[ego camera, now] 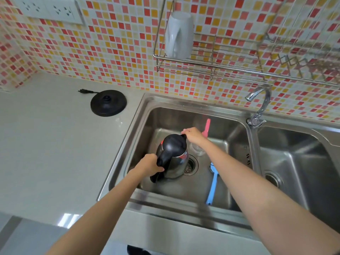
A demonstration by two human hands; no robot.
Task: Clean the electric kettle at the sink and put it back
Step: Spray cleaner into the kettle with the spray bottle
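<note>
While the kettle (173,155) stands upright on the floor of the left basin of the sink (184,102), just beside the drain (190,165), both hands are on it. Head view, the only one: left hand (150,165) wrapped round the black handle (161,162) — a firm clenched grasp. Right hand (193,135) reaches over and pinches the front rim by the spout; lid edge or spout lip, cannot tell. Lid (173,144) looks closed. Faucet (259,100) sits at the divider between basins, no water visibly running. Blue brush (213,183) lies in the same basin near the kettle, pink brush (207,126) leans at the back wall, and a clear glass (197,150) sits under the right wrist. Power base (108,103) rests on the desk (46,144) well apart from the sink, plug (83,91) lying loose. Judgement: early in the job, likely opening the lid to wash inside. To do it well — hold the handle steady so the body does not skid on wet steel, lift the lid fully before rinsing, keep water off the underside contacts, and mind the glass close to the right forearm.
</note>
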